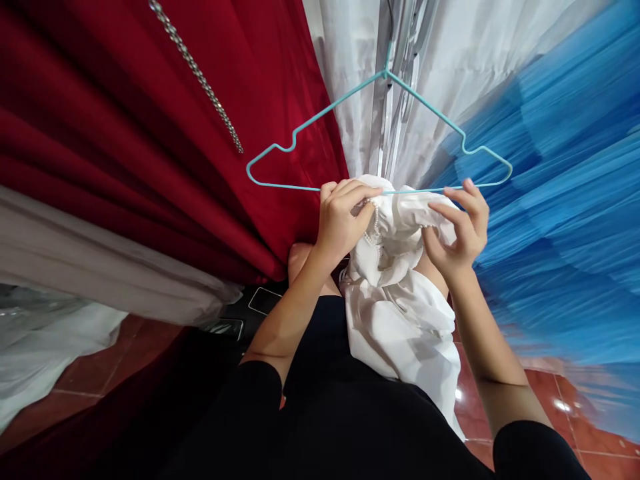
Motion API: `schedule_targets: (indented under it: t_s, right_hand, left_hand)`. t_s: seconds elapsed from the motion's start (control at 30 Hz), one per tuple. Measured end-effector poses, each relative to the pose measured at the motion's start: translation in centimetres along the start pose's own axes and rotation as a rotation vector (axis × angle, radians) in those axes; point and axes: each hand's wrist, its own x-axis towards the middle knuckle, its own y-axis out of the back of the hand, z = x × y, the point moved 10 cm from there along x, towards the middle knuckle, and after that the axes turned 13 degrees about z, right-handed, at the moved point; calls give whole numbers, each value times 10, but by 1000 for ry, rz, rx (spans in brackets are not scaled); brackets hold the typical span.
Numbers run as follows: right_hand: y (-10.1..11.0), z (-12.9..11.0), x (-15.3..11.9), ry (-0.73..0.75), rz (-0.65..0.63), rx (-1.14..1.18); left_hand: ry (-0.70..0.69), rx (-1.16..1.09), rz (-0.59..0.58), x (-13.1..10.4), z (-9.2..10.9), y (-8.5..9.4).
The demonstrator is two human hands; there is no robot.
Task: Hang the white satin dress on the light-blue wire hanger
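Observation:
A light blue hanger (424, 101) hangs in front of me, its lower bar level with both hands. Gathered white fabric trimmed with small pearls (400, 320) lies against that bar and falls across my lap. My left hand (345, 213) pinches the white fabric at the bar, fingers bent over its top edge. On the other side, my right hand (460, 230) has its fingers spread, with the thumb under the fabric's edge and fingertips near the bar.
Red cloth (200, 173) with a jewelled strip (197, 73) hangs at the left. Blue tulle (570, 200) fills the right side. Metal poles (390, 120) and white drapes (450, 60) stand behind the hanger. Red floor tiles (90, 370) show below.

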Motion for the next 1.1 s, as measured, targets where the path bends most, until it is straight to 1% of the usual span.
schedule_targets:
  t_s: [0.07, 0.1, 0.13, 0.17, 0.23, 0.33, 0.37, 0.4, 0.43, 0.47, 0.53, 0.57, 0.6, 0.63, 0.67, 0.73, 0.77, 0.8, 0.87, 0.93, 1.0, 1.03, 1.1]
  right_hand:
    - [-32, -2, 9, -50, -167, 50]
    - [-45, -3, 11, -71, -221, 65]
    - [-54, -3, 11, -86, -242, 71]
    - [-60, -3, 11, -97, -233, 67]
    - [-62, -4, 8, -113, -172, 41]
    - [-57, -5, 3, -128, -114, -13]
    - [-54, -5, 3, -128, -103, -28]
    - [-51, -5, 5, -124, -89, -44]
    - [-47, -5, 8, -114, -69, -57]
    - [-43, -5, 11, -98, -46, -64]
    - [-38, -5, 17, -63, -9, -58]
    - [-37, -4, 18, -50, -5, -48]
    - [-37, -3, 19, -44, -11, -35]
    - [-39, -1, 18, -43, -24, -22]
    - [-40, 0, 17, -47, -36, -12]
    - [-40, 4, 15, -54, -50, -16]
    - [-40, 5, 14, -59, -53, -31]
    - [-40, 7, 13, -61, -54, -50]
    - [-39, 8, 14, -61, -61, -83]
    - [-37, 6, 15, -47, -61, -74]
    - [-35, 3, 17, -30, -55, -54]
    - [-34, 1, 17, -27, -55, -52]
    - [-34, 0, 17, -32, -57, -62]
  left_hand:
    - [0, 4, -2, -2, 3, 3]
    - [-5, 4, -2, -4, 4, 5]
    - [-13, -1, -3, -5, 5, 8]
    - [-20, -9, -5, -7, 5, 10]
    - [-29, -27, -22, -10, 6, 13]
    - [-47, -57, -82, -13, 10, 12]
    - [-54, -75, -89, -15, 13, 13]
    - [-46, -100, -71, -16, 14, 15]
    - [-21, -129, -19, -17, 12, 21]
    - [21, -157, 72, -18, 8, 30]
    - [135, -203, 337, -28, -10, 56]
    - [193, -216, 470, -37, -22, 70]
    - [250, -221, 574, -47, -35, 80]
    - [304, -222, 641, -55, -48, 88]
    - [361, -220, 675, -63, -62, 94]
    - [459, -209, 692, -70, -91, 103]
    - [487, -196, 707, -70, -104, 110]
    - [497, -173, 734, -67, -114, 120]
    - [471, -123, 786, -54, -128, 142]
    - [393, -115, 824, -31, -132, 162]
    - [286, -153, 818, -3, -126, 174]
    - [233, -171, 797, 11, -120, 175]
    - [159, -186, 722, 35, -105, 171]
